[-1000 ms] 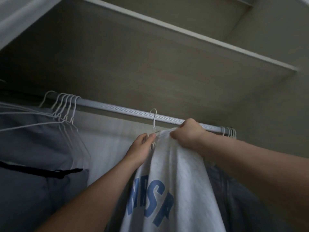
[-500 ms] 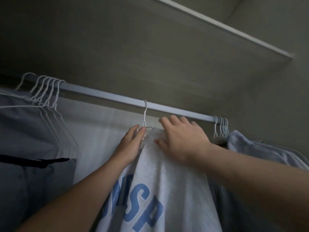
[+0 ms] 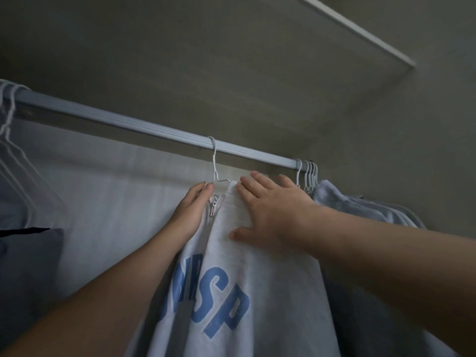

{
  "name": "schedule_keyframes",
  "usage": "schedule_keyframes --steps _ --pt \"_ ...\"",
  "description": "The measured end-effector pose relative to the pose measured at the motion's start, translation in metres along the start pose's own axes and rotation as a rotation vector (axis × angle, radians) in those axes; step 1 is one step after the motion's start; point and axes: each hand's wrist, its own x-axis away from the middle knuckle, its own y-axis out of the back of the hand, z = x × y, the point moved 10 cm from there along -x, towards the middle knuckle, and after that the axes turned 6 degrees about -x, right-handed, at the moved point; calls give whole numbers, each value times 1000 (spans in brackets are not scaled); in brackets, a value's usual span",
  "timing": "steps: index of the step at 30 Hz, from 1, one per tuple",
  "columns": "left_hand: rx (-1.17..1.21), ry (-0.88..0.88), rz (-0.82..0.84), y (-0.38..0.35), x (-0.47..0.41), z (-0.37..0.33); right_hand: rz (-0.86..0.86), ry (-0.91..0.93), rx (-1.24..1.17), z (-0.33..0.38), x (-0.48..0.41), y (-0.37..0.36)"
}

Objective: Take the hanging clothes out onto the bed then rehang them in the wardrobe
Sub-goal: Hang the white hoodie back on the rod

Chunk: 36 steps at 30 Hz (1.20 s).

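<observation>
- Since the hook of the white wire hanger (image 3: 214, 161) already sits over the wardrobe rail (image 3: 128, 122), this looks like the rehanging half of the task, at the point of settling one piece in place.
- The piece is a light grey garment with blue lettering (image 3: 257, 292). It hangs from that hanger about midway along the rail, with its top edge just under the wire and a small clip (image 3: 213, 208) showing at its left edge.
- The left hand (image 3: 192, 210) lies along the garment's left side with straight fingers, the tips touching the hanger's wire shoulder. Its thumb is hidden, so I cannot tell whether it pinches the cloth.
- The right hand (image 3: 273, 212) rests flat on the fabric near the top, fingers spread and thumb out to the side, pressing and gripping nothing.
- The next move probably calls for smoothing the cloth so it hangs evenly, letting go with both hands without knocking the hook off, and perhaps sliding the hanger toward the bunched hangers (image 3: 307, 173) and pale grey garment (image 3: 360, 207) at the rail's right end.
- A second ago the right hand was bunched, pinching the top of the fabric. Half a second ago it had already opened flat, and it is now spread a little wider and lower on the cloth.
- The left hand has stayed by the clip throughout, and the hook has not left the rail.
- The view has swung right, so the empty hangers (image 3: 7, 119) at the left are nearly out of frame.
</observation>
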Motion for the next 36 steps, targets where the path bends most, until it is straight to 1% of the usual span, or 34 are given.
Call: schedule_keyframes --steps 15,18,23,28,31,34,36 --pt "-7 66 220 -198 16 6 78 -139 347 -128 58 -49" --pt "15 30 219 -220 16 7 95 -156 341 -138 59 -57" --pt "79 -13 187 -238 19 9 75 -148 348 -140 59 -62" --pt "26 -32 182 -241 16 12 33 -150 374 -138 60 -63" --pt "-17 -26 229 -233 22 9 33 -157 365 -135 62 -63" --pt "-157 0 315 -213 23 4 60 -180 319 -131 61 -59" --pt "-335 -14 427 -192 25 0 57 -202 265 -126 57 -52"
